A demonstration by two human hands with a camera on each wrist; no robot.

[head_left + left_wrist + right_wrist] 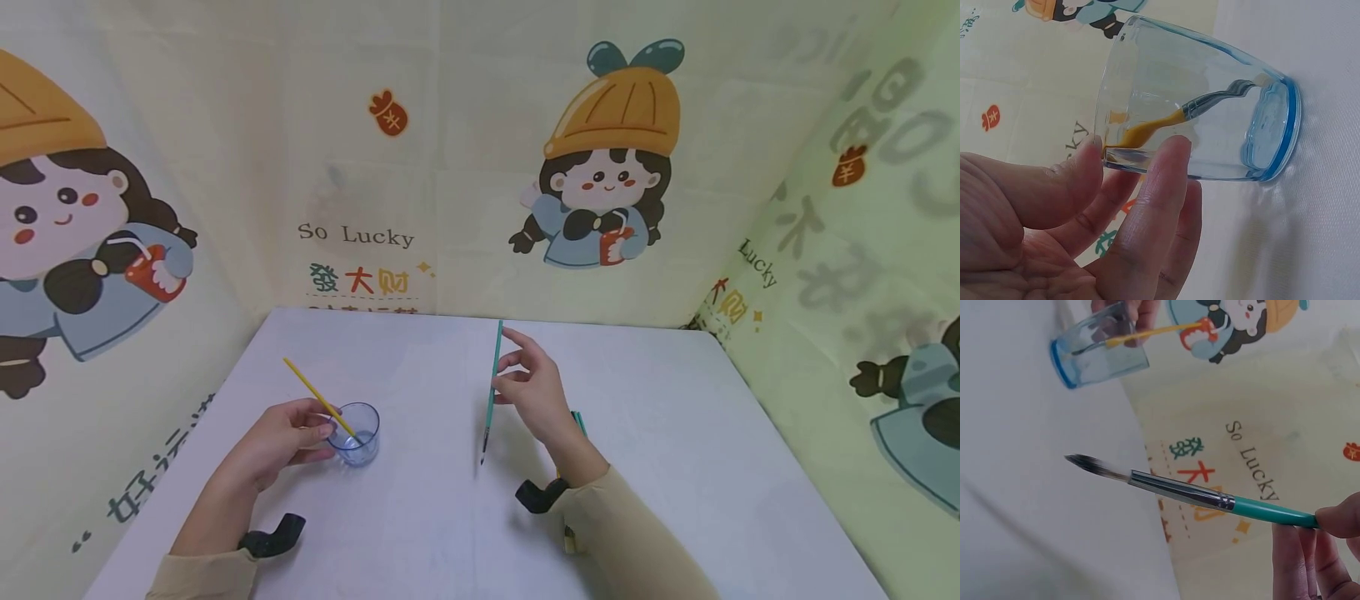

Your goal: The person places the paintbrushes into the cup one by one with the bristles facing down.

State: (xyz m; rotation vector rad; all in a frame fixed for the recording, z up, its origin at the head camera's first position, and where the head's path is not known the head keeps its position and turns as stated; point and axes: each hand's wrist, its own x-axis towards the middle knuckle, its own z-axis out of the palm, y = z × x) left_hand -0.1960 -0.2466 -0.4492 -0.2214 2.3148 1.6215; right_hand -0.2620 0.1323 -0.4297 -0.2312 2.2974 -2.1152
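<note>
Head view: left hand [281, 442] is at the cup [366, 451], fingers bent, thumb and fingertips lightly gripping its near-left side by the rim. Cup looks upright on the table [420, 533]. Yellow brush [307, 384] leans inside it, handle out over the rim on that hand's side. Right hand [542, 404] is well to the cup's right, pinching the green brush [490, 412] partway along the handle, tip down. Index reaches up near the handle's top end. Right forearm slants in from lower right and partly hides some spare brushes [579, 422].

Left wrist view: thumb at the rim, other fingers bent along the wall; can't tell how far round they go. Cup is clear and smooth, glass or plastic unclear. Treat as rigid, light, a bit slippery, maybe breakable. Low on the wall would probably be steadier; a rim push could tip it.

Right wrist view: green brush pinched between thumb and fingers, bristles clear of the table, cup beyond. Should be very light: stiff handle and ferrule, soft bristles. Slick round handle may roll, so hold nearer the ferrule for control and keep off the hairs.
</note>
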